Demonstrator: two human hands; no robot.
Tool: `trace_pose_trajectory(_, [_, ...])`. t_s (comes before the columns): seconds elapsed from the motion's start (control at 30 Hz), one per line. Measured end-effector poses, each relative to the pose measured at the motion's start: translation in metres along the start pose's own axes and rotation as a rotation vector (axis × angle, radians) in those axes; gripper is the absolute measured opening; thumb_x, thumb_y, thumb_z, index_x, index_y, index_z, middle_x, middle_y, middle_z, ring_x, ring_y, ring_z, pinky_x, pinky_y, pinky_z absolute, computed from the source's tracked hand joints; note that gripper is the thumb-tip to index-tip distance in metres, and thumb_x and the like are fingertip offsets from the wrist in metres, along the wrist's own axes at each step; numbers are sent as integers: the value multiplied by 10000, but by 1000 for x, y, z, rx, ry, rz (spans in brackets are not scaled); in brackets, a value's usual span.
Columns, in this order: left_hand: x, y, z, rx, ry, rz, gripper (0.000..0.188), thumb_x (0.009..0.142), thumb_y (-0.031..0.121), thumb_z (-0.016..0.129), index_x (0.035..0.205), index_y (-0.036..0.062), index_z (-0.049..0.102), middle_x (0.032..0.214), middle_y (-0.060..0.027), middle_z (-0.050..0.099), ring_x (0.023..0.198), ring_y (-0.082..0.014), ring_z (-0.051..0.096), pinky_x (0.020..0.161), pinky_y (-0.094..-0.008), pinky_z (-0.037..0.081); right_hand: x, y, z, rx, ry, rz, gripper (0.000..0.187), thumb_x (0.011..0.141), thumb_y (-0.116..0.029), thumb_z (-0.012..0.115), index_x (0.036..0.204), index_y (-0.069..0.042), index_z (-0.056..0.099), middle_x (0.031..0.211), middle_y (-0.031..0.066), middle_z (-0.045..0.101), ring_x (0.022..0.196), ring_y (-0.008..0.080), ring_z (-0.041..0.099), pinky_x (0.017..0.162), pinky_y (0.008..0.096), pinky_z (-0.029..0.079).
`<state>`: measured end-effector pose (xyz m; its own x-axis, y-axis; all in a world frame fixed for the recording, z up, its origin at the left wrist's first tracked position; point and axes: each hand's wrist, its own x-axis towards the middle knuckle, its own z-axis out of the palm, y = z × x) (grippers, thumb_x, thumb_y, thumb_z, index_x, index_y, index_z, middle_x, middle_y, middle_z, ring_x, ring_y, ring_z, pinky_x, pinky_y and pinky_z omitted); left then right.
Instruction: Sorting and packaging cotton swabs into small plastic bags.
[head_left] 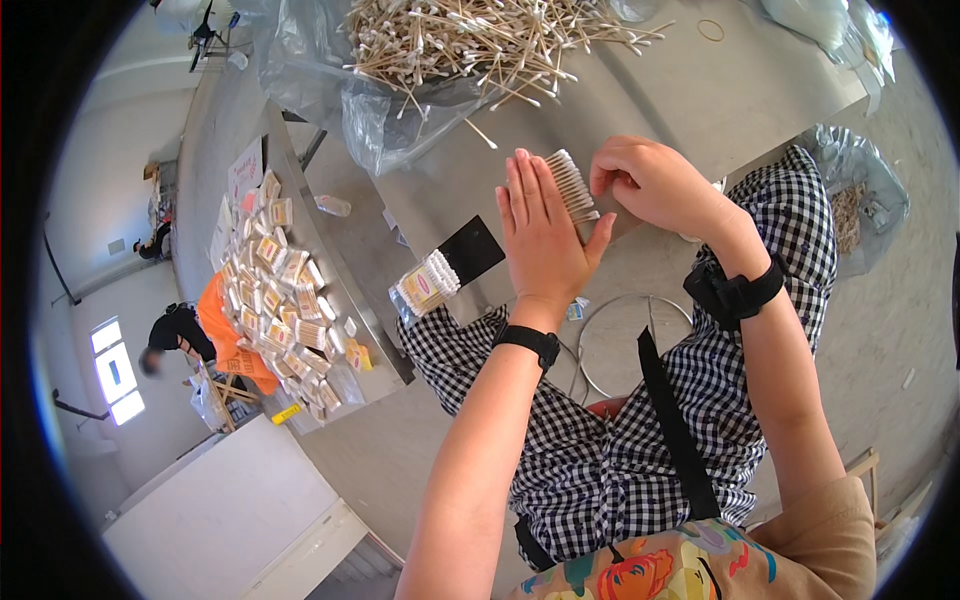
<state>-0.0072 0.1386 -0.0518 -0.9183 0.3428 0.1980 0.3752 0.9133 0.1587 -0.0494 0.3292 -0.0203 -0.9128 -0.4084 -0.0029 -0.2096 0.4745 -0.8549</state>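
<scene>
A neat row of cotton swabs (570,186) lies side by side near the edge of the metal table. Flat along the left side of this row is my left hand (543,235), fingers stretched out and thumb spread toward the row's near end. My right hand (655,185) is just right of the swabs, its fingers curled in; whatever they may hold is hidden. Left of my left hand, a clear pack of cotton swabs (430,283) rests by a black flat pad (473,252). A big loose heap of cotton swabs (470,45) is piled on plastic film beyond my hands.
On a second table to the left, many swab packs (285,300) are heaped beside an orange cloth (228,335). A rubber band (710,30) lies on the metal table (740,85). A plastic-lined bin (880,205) stands at right. Another person (182,335) is far left.
</scene>
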Motion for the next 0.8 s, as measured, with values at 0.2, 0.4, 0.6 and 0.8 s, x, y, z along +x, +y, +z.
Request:
trace_pose_trajectory(0.2, [1,1,0,0,1,5,969,922,593,528,1504,-108,200,1560,-310,243,1473,-426,226,1176,-541,218,0,3,3,-42,2,-18,123,790,-37,551,815,-54,671,885,91,643,875,279,625,767,377,503])
trace_pose_trajectory(0.4, [0,1,1,4,4,4,969,920,593,531,1497,-116,211,1558,-313,244,1471,-425,230,1178,-537,218,0,-1,2,-101,-34,-5,145,783,-32,546,818,-57,685,895,92,651,883,278,628,768,375,504])
trace_pose_trajectory(0.6, [1,1,-1,2,7,2,966,917,591,535,1494,-117,219,1554,-316,249,1468,-425,238,1177,-537,223,4,-1,1,-31,11,14,151,788,-28,532,835,-40,676,865,104,668,844,290,636,748,382,505])
trace_pose_trajectory(0.8, [1,2,0,6,7,3,963,917,589,538,1493,-117,224,1553,-315,251,1467,-426,239,1175,-538,228,3,4,5,-55,36,-40,140,799,-23,526,817,-38,664,852,104,667,829,290,637,737,383,505])
